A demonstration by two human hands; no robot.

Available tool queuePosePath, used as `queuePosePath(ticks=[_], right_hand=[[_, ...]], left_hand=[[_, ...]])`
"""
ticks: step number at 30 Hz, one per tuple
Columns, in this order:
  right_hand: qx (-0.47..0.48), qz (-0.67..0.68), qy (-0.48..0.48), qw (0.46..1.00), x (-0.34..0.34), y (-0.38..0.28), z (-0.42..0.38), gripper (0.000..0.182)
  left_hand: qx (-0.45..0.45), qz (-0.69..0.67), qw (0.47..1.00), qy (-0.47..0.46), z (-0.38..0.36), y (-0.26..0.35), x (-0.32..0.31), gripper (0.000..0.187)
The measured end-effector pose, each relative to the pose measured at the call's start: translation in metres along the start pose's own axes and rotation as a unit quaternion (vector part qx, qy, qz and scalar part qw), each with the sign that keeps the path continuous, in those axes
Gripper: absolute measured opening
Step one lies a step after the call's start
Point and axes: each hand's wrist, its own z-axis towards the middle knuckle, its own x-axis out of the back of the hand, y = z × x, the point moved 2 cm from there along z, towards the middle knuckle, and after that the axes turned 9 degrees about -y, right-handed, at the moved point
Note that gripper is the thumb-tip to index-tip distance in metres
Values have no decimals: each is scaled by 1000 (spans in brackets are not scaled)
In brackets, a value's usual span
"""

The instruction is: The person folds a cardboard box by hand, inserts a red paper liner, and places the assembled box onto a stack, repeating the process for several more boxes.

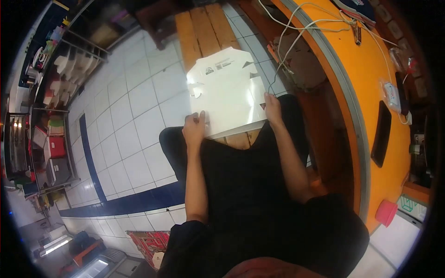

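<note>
A flat white cardboard box blank [227, 95] with cut tabs and slots along its edges lies in front of me, over the wooden bench. Its surface is glossy, and small dark print shows near the far end. My left hand [194, 128] is closed on its near left edge, thumb on top. On the right edge, my right hand [272, 109] pinches the cardboard near a cut notch. Both hands' fingers are partly hidden beneath the sheet. A second layer seems to show under the near edge.
I straddle a slatted wooden bench [206, 30]. An orange table [345, 55] at the right carries a white cable [320, 21], a black phone-like slab [381, 134] and a pink cup [386, 212]. Racks with goods [55, 139] line the left, beyond the tiled floor [134, 111].
</note>
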Motion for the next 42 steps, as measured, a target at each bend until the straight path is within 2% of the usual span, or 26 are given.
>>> queuePosePath(ticks=[2, 4, 5, 7, 8, 9, 10, 11, 13, 15, 16, 18, 22, 23, 24, 25, 27, 29, 30, 32, 34, 37, 40, 42], right_hand=[[-13, 39, -10, 999, 1, 2, -5, 39], [2, -28, 14, 1000, -1, -2, -4, 39], [1, -27, 17, 999, -2, -8, -5, 39], [1, -110, -1, 994, -6, -19, -13, 31], [-1, -109, 2, 994, -9, -18, -15, 31], [29, -160, 6, 987, -13, -16, -18, 28], [60, -212, 10, 975, -14, -15, -19, 28], [40, -215, -21, 975, -14, -14, -17, 33], [55, -223, -14, 973, -15, -12, -16, 32], [71, -230, -9, 970, -18, -16, -19, 32], [81, -244, 2, 966, -21, -18, -21, 35], [92, -257, 12, 962, -27, -29, -30, 39], [104, -358, -13, 928, -35, -42, -41, 40], [141, -402, 20, 905, -36, -39, -38, 41], [178, -443, 53, 877, -37, -36, -36, 42], [178, -443, 52, 877, -37, -31, -35, 42], [108, -467, -9, 878, -39, -30, -31, 46], [136, -475, -23, 869, -42, -31, -36, 48], [165, -482, -39, 860, -45, -32, -41, 49], [133, -523, -63, 840, -50, -29, -45, 51], [132, -522, -65, 840, -53, -28, -41, 51], [136, -490, -57, 859, -48, -28, -39, 43], [166, -438, -29, 883, -42, -26, -40, 38], [185, -410, -6, 893, -39, -25, -44, 34]], left_hand=[[21, -10, 999, -38, -3, -7, -3, 53], [-12, -161, 986, -33, 2, -19, -1, 58], [-4, -267, 963, -32, -4, -8, 2, 55], [-4, -266, 963, -46, -5, -4, 2, 53], [-3, -265, 962, -57, -5, -3, 1, 52], [8, -187, 979, -84, 4, -16, -5, 47], [8, -187, 979, -86, 8, -28, -13, 47], [-2, -187, 980, -70, 6, -24, -14, 44], [-12, -187, 981, -56, 2, -16, -17, 40], [-48, -187, 981, 15, -4, -5, -16, 39], [-47, -187, 981, 15, -6, 0, -17, 39], [-128, -75, 989, 18, -11, 12, -16, 41], [-149, -34, 988, -16, -23, 36, -21, 38], [-184, 5, 983, -15, -23, 38, -22, 38], [-183, 6, 983, -15, -23, 39, -23, 38], [-159, 9, 987, -39, -22, 40, -26, 39], [-135, 11, 989, -61, -18, 39, -28, 41], [-225, 133, 965, -29, -19, 38, -31, 48], [-226, 133, 965, -31, -19, 37, -34, 48], [-266, 308, 913, 1, -22, 38, -44, 51], [-239, 318, 917, -32, -17, 39, -46, 53], [-253, 298, 920, -16, -14, 42, -43, 49], [-236, 269, 933, 43, -16, 64, -32, 39], [-249, 159, 953, 66, -16, 79, -38, 28]])
